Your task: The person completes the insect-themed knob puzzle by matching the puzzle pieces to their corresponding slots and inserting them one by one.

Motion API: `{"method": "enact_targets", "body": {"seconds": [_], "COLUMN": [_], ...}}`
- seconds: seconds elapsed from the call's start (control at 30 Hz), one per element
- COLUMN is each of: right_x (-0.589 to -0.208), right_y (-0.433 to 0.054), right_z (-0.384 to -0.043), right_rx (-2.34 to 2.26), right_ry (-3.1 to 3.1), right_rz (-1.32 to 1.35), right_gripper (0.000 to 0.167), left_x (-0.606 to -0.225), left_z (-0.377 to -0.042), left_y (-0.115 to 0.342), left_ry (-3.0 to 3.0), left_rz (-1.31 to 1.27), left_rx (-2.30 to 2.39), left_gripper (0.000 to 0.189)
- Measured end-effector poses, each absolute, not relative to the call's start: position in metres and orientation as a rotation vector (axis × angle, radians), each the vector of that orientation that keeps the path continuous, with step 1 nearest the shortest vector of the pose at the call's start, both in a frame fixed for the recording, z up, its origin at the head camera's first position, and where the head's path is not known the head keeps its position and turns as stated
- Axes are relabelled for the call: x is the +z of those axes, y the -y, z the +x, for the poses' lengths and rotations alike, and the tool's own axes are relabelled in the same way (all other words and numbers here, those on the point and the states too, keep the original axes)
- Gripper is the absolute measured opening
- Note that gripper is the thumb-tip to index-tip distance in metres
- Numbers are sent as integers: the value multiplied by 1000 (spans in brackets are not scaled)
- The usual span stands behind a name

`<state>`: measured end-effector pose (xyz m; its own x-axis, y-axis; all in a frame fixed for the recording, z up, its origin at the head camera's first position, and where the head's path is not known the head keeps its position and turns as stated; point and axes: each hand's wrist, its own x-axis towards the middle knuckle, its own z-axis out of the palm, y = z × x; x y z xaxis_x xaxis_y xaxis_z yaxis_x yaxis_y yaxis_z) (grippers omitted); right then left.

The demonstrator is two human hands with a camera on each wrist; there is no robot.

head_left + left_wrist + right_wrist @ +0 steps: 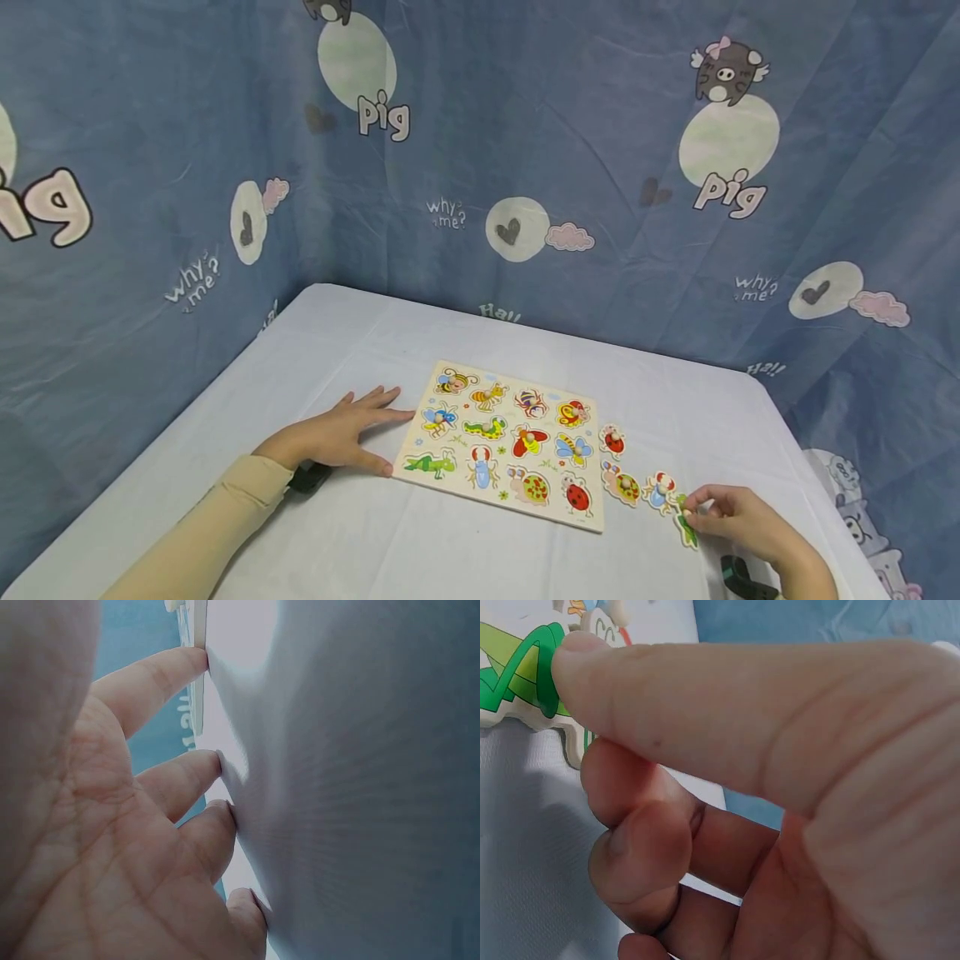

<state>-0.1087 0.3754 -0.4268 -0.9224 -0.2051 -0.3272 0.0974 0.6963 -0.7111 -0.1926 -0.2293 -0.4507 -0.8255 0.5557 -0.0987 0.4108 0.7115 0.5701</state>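
My right hand pinches a green grasshopper puzzle piece between thumb and forefinger, to the right of the puzzle board. In the right wrist view the thumb tip overlaps the head end of this grasshopper, and the other fingers are curled in. My left hand has its fingers spread on the white cloth at the board's left side. Its forefinger meets the left edge, and its thumb reaches the near left corner. On the board are rows of colourful insect pictures, among them a printed grasshopper at the near left.
Between the board and my right hand lie a blue beetle piece, a snail piece and a ladybird piece. White cloth covers the table. A blue curtain with pig prints hangs behind and at the sides.
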Motion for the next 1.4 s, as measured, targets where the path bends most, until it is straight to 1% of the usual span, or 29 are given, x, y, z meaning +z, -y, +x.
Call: {"method": "enact_targets", "body": {"seconds": [0.53, 1.03, 1.4], "right_x": [-430, -438, -439], "right_y": [-376, -374, -377], "right_z": [-109, -111, -113], "right_rx": [-1082, -1014, -899], "right_ry": [-2555, -2704, -2783], "right_rz": [-114, 101, 202], "right_gripper": [26, 20, 23], "left_x": [-451, -453, -453], "left_z": [-192, -194, -194], "left_y": [229, 230, 229], "left_ry": [-2658, -2662, -2671], "left_rz": [790, 788, 768], "left_rx": [795, 791, 775], "left_gripper": [90, 90, 91]}}
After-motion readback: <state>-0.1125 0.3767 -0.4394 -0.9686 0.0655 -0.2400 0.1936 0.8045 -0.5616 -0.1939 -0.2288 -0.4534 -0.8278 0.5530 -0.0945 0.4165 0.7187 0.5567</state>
